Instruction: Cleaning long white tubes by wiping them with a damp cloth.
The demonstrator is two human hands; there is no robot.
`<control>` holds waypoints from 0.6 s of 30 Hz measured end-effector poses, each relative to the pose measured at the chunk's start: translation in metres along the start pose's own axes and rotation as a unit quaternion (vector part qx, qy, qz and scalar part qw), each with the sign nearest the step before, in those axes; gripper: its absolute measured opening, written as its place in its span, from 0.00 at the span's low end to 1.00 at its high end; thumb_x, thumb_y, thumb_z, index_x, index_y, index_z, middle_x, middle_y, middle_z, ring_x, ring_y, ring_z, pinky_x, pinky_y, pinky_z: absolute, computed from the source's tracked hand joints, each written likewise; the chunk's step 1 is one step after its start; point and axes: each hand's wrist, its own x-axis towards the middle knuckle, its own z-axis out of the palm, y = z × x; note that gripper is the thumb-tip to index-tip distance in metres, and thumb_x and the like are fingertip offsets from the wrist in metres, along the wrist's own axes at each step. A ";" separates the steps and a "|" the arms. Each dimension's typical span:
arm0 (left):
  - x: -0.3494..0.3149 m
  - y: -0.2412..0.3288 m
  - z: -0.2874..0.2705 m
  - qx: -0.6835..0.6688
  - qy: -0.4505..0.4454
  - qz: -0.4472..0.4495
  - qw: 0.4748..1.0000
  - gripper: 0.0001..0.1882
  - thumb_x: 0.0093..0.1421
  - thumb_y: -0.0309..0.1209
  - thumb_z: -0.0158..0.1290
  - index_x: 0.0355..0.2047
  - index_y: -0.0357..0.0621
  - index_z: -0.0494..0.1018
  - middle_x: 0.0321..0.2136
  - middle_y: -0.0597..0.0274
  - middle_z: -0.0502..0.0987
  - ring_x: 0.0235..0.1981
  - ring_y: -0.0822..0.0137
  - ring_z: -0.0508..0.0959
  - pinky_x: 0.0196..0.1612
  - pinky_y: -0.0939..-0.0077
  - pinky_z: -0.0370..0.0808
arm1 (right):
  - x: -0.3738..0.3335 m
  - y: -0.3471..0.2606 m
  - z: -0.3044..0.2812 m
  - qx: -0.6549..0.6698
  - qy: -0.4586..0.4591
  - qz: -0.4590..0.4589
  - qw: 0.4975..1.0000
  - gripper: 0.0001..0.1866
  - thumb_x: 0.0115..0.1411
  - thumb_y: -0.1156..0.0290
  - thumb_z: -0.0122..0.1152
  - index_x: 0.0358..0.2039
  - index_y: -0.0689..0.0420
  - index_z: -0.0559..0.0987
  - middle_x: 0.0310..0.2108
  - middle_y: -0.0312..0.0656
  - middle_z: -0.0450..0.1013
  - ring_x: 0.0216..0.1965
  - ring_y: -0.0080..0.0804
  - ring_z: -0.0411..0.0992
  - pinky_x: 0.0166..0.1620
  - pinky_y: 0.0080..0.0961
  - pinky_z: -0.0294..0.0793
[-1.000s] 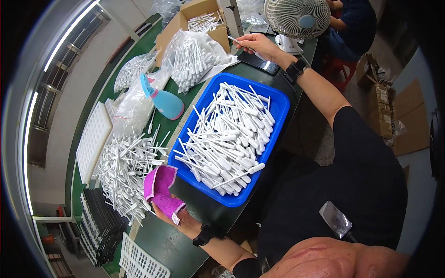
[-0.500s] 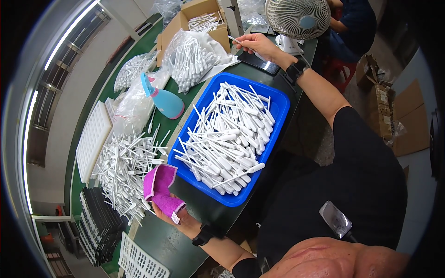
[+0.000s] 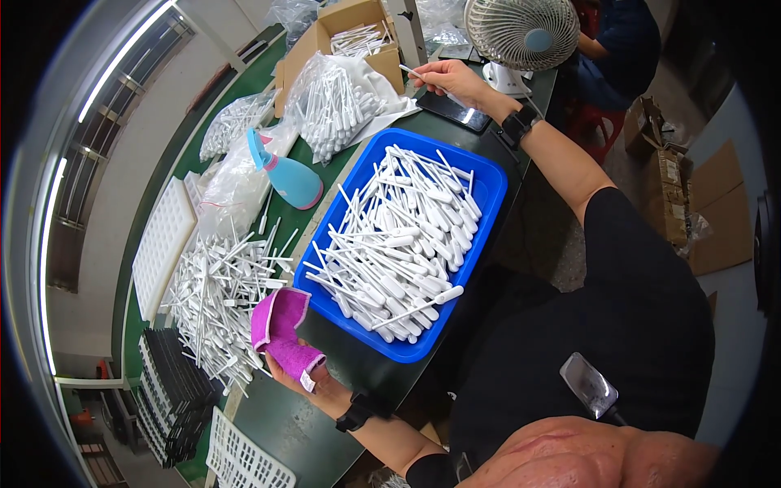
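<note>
My left hand (image 3: pixel 313 389) is closed on a folded purple cloth (image 3: pixel 285 337) with a white label, between the blue tray and a loose pile of white sticks (image 3: pixel 215 301). Further off, my right hand (image 3: pixel 451 80) pinches one slim white plastic stick (image 3: pixel 412 71) above a dark phone (image 3: pixel 451 111) lying on the table. In front of me stands a blue plastic tray (image 3: pixel 498 189), heaped with white plastic sticks (image 3: pixel 399 244) that have thick rounded handles. One stick lies across the near side of the heap, its handle close to the rim.
A blue spray bottle (image 3: pixel 294 180) stands left of the tray. Behind it are bagged sticks (image 3: pixel 333 110) and a cardboard box (image 3: pixel 325 37). A fan (image 3: pixel 521 32) is at the far right, near another person (image 3: pixel 626 49). Black stacked trays (image 3: pixel 175 394) and a white slotted rack (image 3: pixel 244 455) lie left.
The blue tray has shifted very slightly to the left. Both hands stay nearly where they were, with the cloth and the white stick still held.
</note>
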 end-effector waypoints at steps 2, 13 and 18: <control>0.000 0.000 -0.001 -0.004 -0.001 0.000 1.000 0.17 0.60 0.41 0.43 0.37 0.40 0.68 0.24 0.59 0.71 0.16 0.66 0.68 0.17 0.78 0.64 | 0.000 0.000 0.000 -0.006 0.006 0.009 1.000 0.11 0.57 0.67 0.56 0.39 0.59 0.77 0.29 0.32 0.74 0.25 0.12 0.64 0.27 0.08 0.63; 0.005 -0.001 -0.004 -0.073 -0.017 -0.029 0.997 0.16 0.60 0.41 0.44 0.38 0.39 0.67 0.26 0.58 0.72 0.17 0.66 0.70 0.19 0.78 0.67 | -0.003 -0.014 -0.003 0.006 0.009 0.053 0.999 0.13 0.59 0.68 0.53 0.42 0.59 0.76 0.31 0.32 0.74 0.24 0.11 0.62 0.26 0.08 0.62; 0.004 0.001 -0.005 -0.086 -0.036 -0.038 0.995 0.17 0.60 0.41 0.45 0.40 0.39 0.66 0.27 0.58 0.73 0.19 0.64 0.72 0.19 0.76 0.69 | -0.001 -0.008 0.002 0.070 -0.019 0.010 0.997 0.12 0.58 0.70 0.53 0.41 0.61 0.76 0.30 0.34 0.74 0.23 0.12 0.62 0.23 0.08 0.61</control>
